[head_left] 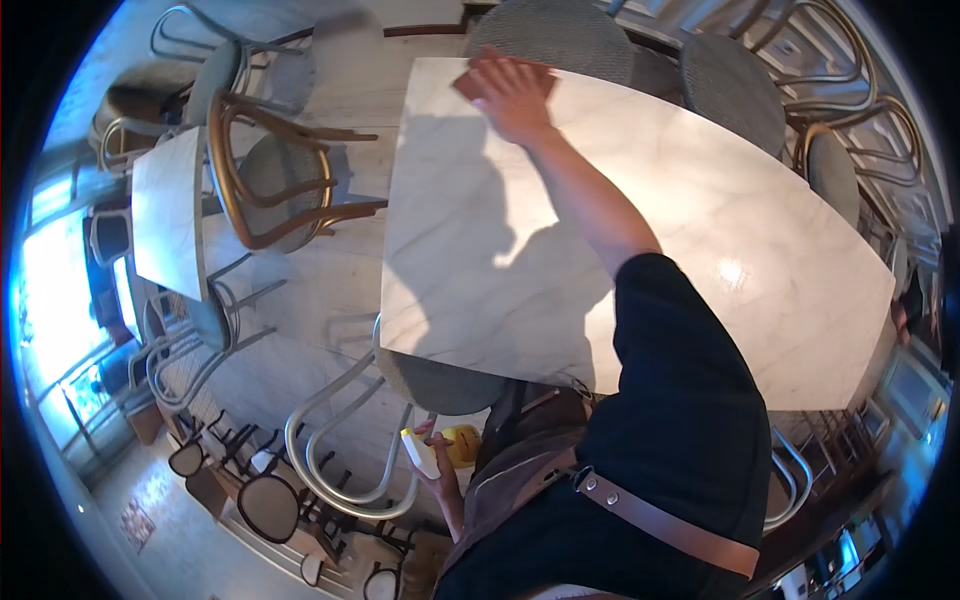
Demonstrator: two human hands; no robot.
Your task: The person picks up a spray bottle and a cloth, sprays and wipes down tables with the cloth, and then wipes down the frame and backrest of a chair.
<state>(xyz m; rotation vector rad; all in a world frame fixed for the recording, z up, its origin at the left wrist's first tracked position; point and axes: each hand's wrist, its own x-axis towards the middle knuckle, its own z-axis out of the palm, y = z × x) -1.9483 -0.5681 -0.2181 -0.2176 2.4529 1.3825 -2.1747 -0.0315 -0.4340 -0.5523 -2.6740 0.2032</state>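
Observation:
My right hand (515,100) lies flat, fingers spread, on a folded reddish-brown cloth (470,85). It presses the cloth on the far left corner of a white marbled table (700,220). Down beside my apron (520,490), my left hand (443,468) is closed around a spray bottle (462,446) with a yellow body and a white spray head. The bottle hangs below the tabletop, near a grey-seated chair, and part of it is hidden by my fingers.
A metal-framed chair (330,460) is tucked under the near left edge. A brown wooden armchair (235,185) and a smaller white table (168,210) stand to the left. Round grey seats (548,38) line the far edge, and several chairs stand at lower left.

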